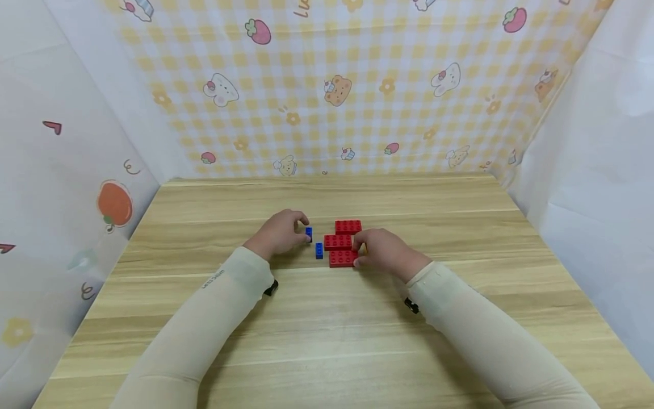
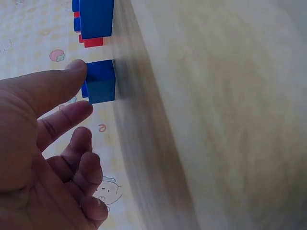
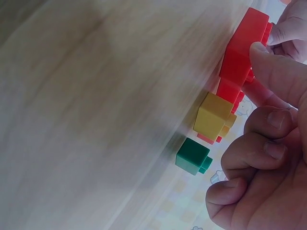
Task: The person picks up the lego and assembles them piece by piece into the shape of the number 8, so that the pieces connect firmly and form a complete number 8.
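Observation:
My left hand is beside the farther small blue brick. Its thumb tip is against that brick in the left wrist view, and the index finger stands slightly apart below. A nearer small blue brick stands to the right. My right hand pinches the right end of the nearest red brick between thumb and index finger; its other fingers curl inward. Behind lie a middle red brick and a farthest red brick. A yellow brick and a green brick show past the right fingers.
All the bricks stand on a wood-grain table. A yellow checked cloth hangs behind the table's far edge. White sheets close in the left and right sides.

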Demonstrator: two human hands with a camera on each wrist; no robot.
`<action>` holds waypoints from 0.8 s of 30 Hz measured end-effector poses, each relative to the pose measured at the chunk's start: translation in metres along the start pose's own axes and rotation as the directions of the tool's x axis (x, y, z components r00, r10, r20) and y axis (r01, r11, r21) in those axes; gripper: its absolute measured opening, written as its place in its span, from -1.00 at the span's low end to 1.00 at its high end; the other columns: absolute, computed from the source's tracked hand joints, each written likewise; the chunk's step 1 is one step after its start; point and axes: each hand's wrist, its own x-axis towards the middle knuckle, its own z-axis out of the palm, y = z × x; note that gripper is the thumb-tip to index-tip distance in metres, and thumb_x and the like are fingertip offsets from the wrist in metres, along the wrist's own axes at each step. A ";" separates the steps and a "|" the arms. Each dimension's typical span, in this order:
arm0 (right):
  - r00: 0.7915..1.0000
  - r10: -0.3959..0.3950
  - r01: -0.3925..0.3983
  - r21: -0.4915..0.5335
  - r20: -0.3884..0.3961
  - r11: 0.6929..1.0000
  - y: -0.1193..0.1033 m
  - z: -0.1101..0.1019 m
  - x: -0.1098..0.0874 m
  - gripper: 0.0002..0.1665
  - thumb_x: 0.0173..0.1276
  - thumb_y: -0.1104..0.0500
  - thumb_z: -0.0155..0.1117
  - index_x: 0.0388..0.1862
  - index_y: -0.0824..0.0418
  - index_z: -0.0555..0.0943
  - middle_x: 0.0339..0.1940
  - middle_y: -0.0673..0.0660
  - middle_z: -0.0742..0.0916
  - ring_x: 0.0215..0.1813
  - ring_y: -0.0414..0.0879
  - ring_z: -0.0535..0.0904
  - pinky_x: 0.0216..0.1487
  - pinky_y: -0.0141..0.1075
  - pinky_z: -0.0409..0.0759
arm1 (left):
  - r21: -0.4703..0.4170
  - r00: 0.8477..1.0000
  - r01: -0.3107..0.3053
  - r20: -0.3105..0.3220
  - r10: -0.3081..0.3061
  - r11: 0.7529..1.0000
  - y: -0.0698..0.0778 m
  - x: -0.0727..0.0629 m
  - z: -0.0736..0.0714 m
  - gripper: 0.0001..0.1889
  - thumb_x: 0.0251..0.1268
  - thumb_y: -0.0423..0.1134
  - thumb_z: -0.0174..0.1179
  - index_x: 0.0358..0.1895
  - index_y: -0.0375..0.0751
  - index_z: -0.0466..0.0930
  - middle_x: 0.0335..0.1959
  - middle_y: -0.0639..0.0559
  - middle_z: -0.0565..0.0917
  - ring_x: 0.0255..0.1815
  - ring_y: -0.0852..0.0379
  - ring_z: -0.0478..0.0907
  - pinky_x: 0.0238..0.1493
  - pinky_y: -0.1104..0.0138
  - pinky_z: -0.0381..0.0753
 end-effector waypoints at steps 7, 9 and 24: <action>1.000 -0.008 0.008 0.003 -0.006 1.000 0.001 0.002 0.001 -0.77 0.32 0.12 0.59 -0.19 0.09 0.66 -0.39 0.01 0.68 -0.34 -0.08 0.52 -0.20 -0.24 0.53 | 0.009 1.000 0.013 0.005 -0.013 1.000 0.001 0.001 0.002 -0.59 0.46 -0.11 0.37 0.26 -0.14 0.60 -0.07 -0.07 0.56 -0.14 -0.02 0.49 -0.09 0.16 0.49; 1.000 -0.011 0.011 0.004 -0.007 1.000 0.002 0.003 0.001 -0.77 0.32 0.12 0.59 -0.19 0.08 0.66 -0.39 0.00 0.68 -0.35 -0.09 0.52 -0.20 -0.24 0.53 | 0.009 1.000 0.015 0.008 -0.015 1.000 0.002 0.001 0.002 -0.60 0.46 -0.11 0.37 0.26 -0.13 0.61 -0.10 -0.07 0.56 -0.16 -0.01 0.49 -0.11 0.17 0.49; 1.000 -0.004 0.004 0.022 0.007 1.000 0.003 0.002 0.000 -0.78 0.35 0.13 0.57 -0.18 0.09 0.66 -0.38 0.01 0.68 -0.35 -0.08 0.52 -0.22 -0.24 0.52 | 0.009 0.999 0.036 0.019 -0.036 0.999 0.007 0.003 0.003 -0.68 0.47 -0.13 0.37 0.18 -0.10 0.63 -0.20 -0.06 0.56 -0.21 -0.01 0.47 -0.12 0.16 0.45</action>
